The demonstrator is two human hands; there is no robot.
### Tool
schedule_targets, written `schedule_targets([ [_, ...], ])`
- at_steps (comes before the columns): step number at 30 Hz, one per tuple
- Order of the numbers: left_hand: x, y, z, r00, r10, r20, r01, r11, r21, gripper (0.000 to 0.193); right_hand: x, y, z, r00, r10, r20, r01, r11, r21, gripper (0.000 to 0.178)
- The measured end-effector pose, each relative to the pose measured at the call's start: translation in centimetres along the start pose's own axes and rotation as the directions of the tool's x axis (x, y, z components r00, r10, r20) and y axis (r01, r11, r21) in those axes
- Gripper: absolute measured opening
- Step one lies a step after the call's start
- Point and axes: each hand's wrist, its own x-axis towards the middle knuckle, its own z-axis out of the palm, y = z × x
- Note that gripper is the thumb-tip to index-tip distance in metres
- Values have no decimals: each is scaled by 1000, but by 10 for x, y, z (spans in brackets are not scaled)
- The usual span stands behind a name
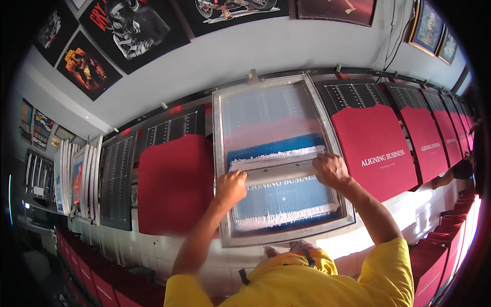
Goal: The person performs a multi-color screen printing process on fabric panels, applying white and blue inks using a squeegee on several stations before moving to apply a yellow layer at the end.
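Note:
My left hand point(231, 188) and my right hand point(331, 169) are closed around the two ends of a wide squeegee point(281, 173). It lies crosswise over a screen-printing frame point(219, 128) with a metal rim. White ink point(276, 154) makes a thick band just beyond the squeegee, and a second streaky band point(286, 217) crosses the near end of the mesh. Between them, the blue stencil point(284, 199) shows pale lettering, partly covered by the squeegee. Through the far mesh, a red shirt and a dark board show faintly.
A plain red shirt point(176, 187) lies on a board to the left, with a bare black board point(117, 184) beyond it. Rightward, printed red shirts point(376, 148) run along more boards. Several screens point(87, 179) stand upright at far left. Red fabric point(432, 261) hangs behind me on both sides.

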Motion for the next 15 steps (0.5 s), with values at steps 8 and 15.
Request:
schedule_targets([
  [8,-41,38,-43,992,24,-127,-25,1000,-7,15,-22,-31,-54,1000,-6,-3,6,997,75,11],
  [15,-142,92,-26,992,10,-127,-12,1000,-14,20,-118,-96,-69,999,44,-3,-44,998,34,16],
])
